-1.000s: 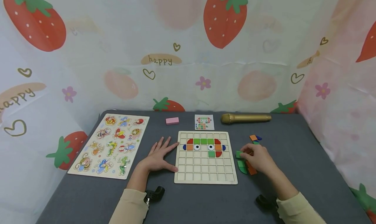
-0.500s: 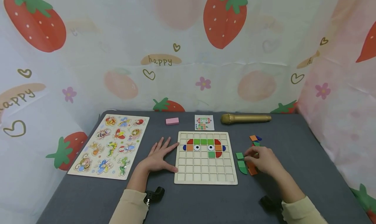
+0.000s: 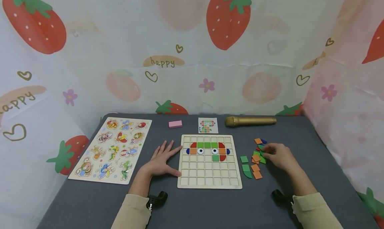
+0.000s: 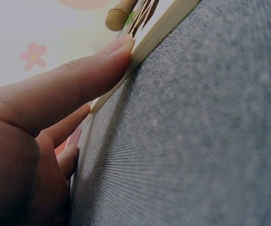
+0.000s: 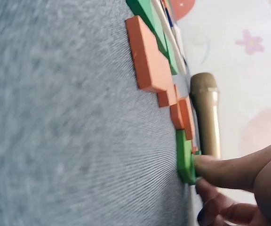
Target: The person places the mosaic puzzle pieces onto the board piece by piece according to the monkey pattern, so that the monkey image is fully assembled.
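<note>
My left hand lies spread, thumb and forefinger against the left edge of the board. My right hand, fingers bent, touches the loose tiles right of the board; whether it pinches one, I cannot tell.

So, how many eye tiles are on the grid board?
2: a left eye tile and a right eye tile, same row, one bare square of the grid board between them. None looks hidden.
</note>
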The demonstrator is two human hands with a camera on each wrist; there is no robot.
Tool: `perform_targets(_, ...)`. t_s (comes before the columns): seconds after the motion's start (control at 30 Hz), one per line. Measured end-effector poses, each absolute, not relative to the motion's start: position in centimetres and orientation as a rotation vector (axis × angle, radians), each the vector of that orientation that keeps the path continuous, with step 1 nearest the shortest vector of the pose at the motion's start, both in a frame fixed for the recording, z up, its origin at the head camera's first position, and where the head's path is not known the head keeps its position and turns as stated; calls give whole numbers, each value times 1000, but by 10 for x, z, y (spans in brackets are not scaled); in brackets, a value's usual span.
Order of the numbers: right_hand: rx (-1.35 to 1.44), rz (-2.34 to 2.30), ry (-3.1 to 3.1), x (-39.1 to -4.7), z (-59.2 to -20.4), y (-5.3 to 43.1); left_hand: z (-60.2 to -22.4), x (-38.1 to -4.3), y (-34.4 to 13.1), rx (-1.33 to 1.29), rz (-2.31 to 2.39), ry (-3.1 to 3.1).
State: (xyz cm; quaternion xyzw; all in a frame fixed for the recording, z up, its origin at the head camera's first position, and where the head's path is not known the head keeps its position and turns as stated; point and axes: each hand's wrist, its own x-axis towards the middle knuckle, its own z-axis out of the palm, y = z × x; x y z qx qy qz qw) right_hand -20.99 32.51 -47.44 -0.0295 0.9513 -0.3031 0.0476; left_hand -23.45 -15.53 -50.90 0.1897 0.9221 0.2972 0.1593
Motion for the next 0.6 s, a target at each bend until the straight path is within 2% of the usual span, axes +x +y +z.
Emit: perform_targets(0.6,-67,-812,2826,-200,-471,320,-511,-235,-157,551,853,2639)
